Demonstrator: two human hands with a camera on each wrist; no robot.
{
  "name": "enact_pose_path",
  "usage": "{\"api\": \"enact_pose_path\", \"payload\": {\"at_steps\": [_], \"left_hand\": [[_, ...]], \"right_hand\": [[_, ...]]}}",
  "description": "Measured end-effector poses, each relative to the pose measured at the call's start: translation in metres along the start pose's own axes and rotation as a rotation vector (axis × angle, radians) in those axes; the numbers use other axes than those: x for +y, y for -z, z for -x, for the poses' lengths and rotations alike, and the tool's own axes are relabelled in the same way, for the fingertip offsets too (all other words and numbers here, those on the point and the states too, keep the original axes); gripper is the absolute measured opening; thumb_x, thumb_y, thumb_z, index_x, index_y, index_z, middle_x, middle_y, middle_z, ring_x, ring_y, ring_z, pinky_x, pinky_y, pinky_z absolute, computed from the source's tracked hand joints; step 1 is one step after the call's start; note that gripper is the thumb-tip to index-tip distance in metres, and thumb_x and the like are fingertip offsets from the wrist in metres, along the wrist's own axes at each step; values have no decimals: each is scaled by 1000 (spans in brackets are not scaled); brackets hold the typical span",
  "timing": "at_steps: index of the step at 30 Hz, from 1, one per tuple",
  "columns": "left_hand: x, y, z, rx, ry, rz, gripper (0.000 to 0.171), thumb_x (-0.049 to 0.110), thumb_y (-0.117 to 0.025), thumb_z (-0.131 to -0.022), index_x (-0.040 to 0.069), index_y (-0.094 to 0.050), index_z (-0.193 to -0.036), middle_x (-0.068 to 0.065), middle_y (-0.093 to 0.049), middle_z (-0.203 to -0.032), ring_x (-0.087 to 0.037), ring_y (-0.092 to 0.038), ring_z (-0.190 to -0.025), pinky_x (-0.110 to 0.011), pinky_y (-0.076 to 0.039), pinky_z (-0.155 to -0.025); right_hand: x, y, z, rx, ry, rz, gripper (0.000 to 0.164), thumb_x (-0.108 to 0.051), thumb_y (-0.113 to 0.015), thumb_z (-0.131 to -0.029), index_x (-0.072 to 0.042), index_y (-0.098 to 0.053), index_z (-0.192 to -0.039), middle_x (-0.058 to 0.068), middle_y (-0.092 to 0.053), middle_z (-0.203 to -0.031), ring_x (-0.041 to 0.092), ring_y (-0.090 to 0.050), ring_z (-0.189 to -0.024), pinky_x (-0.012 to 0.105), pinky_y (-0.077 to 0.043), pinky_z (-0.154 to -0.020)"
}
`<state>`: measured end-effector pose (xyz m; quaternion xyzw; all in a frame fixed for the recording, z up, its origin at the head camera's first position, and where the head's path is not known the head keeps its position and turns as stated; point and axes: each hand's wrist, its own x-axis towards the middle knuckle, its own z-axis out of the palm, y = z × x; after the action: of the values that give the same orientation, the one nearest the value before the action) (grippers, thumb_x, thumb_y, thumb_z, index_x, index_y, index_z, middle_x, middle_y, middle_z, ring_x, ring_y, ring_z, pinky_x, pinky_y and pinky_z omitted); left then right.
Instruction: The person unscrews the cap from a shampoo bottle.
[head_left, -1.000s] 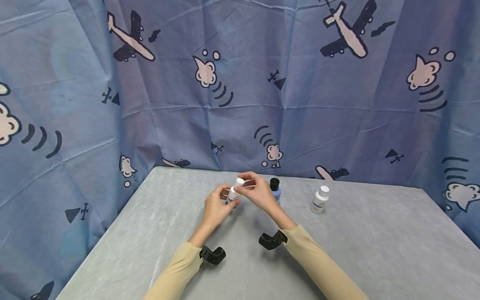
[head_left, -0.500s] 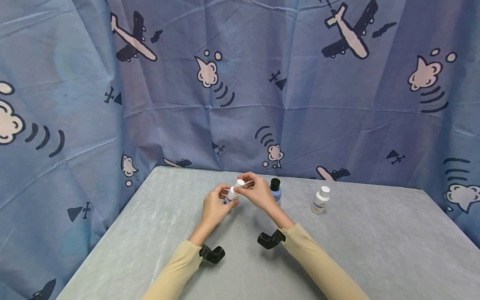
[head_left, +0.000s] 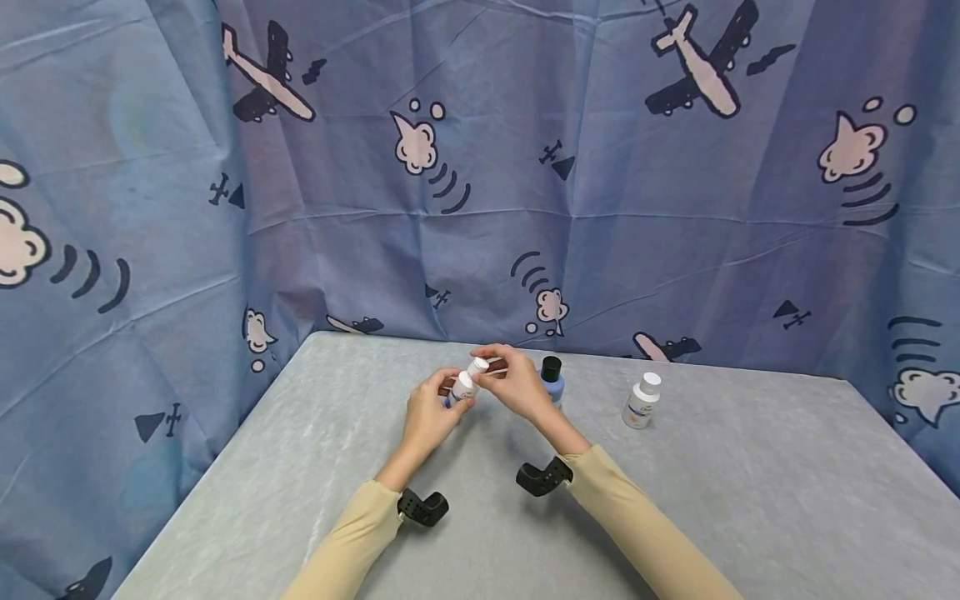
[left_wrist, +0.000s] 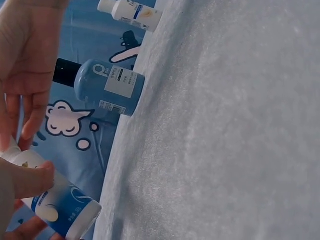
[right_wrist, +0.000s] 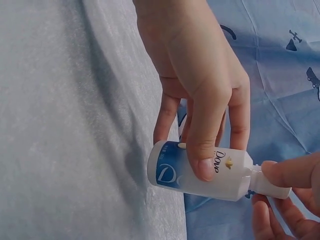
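A small white Dove bottle with a blue lower label is gripped round its body by my left hand. Its white cap is pinched between the thumb and fingers of my right hand. In the right wrist view a short stretch of neck shows between the bottle's shoulder and the cap. The bottle leans, cap end toward my right hand. The left wrist view has the left thumb pressed along the bottle's side, with its base close over the table.
A blue bottle with a black cap stands just behind my right hand. Farther right stands another white bottle. The grey-covered table ends at a blue patterned curtain. Each wrist wears a black camera mount.
The held bottle has shifted slightly left and leans a little more. Both hands keep their hold on its body and cap. The two standing bottles stay in place.
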<state>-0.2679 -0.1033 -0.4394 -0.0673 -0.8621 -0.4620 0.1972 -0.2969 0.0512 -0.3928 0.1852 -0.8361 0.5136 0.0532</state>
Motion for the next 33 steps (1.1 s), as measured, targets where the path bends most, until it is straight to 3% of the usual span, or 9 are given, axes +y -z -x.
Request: {"api": "enact_pose_path", "payload": {"at_steps": [8,15,23,33], "left_hand": [[-1,1,-1,-1,-37,0,42,12,-80,-76,5,-65,-115,-12,-71,-96,-24,-67,-88,-31,-50,-70],[0,2,-5,-1,-20,4,42,14,-78,-78,6,-64,-117,-13,-71,-98,-25,-67,-90,-34,-51,-73],[-1,2,-8,1,-1,32,43,16,-77,-80,4,-62,-118,-16,-71,-99,-29,-68,-88,-42,-55,-79],[-5,-1,-9,26,20,39,45,16,-78,-80,5,-60,-119,-15,-68,-102,-28,-67,-90,-41,-54,-81]], "right_hand": [[-1,2,0,-6,12,-4,32,-4,-72,-83,-6,-66,-114,15,-61,-115,29,-66,-98,33,-57,-78],[-3,4,-2,11,4,11,31,-5,-73,-82,-4,-67,-112,16,-60,-112,29,-65,-97,33,-57,-77],[-4,1,-3,39,2,58,28,-12,-74,-82,-7,-69,-110,13,-61,-104,22,-62,-85,29,-53,-69],[-1,0,-4,41,-16,39,30,-7,-73,-81,-6,-70,-111,15,-61,-108,26,-66,-87,30,-56,-70]]}}
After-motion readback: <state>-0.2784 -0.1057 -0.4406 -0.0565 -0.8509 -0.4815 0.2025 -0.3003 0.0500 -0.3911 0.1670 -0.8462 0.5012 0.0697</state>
